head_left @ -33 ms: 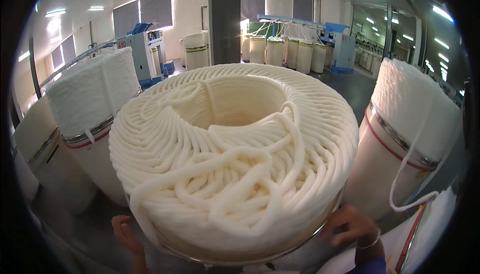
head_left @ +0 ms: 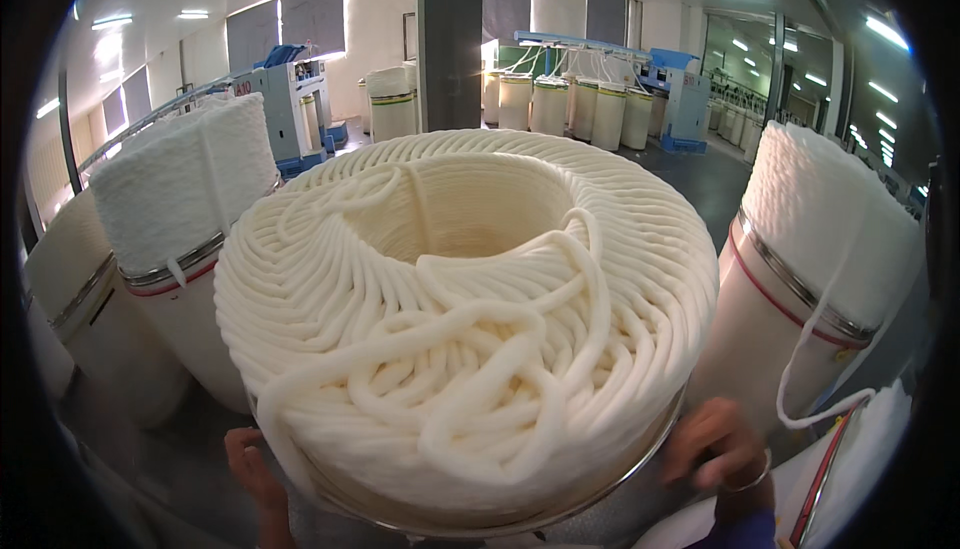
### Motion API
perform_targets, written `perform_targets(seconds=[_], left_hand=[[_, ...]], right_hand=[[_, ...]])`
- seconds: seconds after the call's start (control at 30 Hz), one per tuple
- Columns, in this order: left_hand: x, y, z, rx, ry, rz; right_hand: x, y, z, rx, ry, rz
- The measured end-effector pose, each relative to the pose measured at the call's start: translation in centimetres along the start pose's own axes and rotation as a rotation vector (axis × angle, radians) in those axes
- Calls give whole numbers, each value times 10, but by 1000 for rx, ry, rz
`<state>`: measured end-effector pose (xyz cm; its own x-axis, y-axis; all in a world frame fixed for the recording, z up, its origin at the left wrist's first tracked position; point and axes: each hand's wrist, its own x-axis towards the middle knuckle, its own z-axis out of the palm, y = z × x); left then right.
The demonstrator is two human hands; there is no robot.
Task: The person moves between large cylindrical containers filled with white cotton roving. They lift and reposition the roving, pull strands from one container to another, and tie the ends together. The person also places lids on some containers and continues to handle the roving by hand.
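A large coil of thick cream-white fibre sliver [head_left: 640,249] fills the middle, heaped above the metal rim [head_left: 590,497] of a round can. Several loose loops of sliver [head_left: 450,334] lie across its near side, and a deep round hole [head_left: 465,209] opens at its centre. Beside the can's left edge is my left hand [head_left: 258,479], fingers slightly bent and apart, with nothing seen in it. My right hand [head_left: 712,444], a bracelet at the wrist, is just off the rim on the right. Its fingers curl loosely, slightly blurred, and no held thing shows.
Sliver-filled cans [head_left: 185,189] crowd the left, and another tall can [head_left: 775,319] stands at the right with a strand [head_left: 790,379] hanging down. A grey pillar [head_left: 448,49] rises behind. Farther back are a blue-and-white machine [head_left: 290,99] and a row of cans [head_left: 580,109].
My right hand has shifted slightly right and up, away from the can's rim. My left hand has barely moved, and the sliver lies as before.
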<state>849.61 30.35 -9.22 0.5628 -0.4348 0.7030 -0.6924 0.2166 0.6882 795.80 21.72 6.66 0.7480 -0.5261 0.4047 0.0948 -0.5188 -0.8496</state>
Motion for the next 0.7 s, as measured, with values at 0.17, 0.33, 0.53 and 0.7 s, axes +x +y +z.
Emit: perform_targets(seconds=[0.17, 0.33, 0.53, 0.7], left_hand=[[-8, -48, 42, -540, -153, -256], [-21, -71, 39, -812, -320, -344], [29, -33, 21, -224, -478, 255], [66, -15, 15, -205, -743, 451]], right_hand=[[113, -9, -70, -149, 471, -101], [258, 73, -106, -954, 287, 168], [301, 193, -121, -1656, -78, 886], [304, 156, -104, -1576, -256, 979]])
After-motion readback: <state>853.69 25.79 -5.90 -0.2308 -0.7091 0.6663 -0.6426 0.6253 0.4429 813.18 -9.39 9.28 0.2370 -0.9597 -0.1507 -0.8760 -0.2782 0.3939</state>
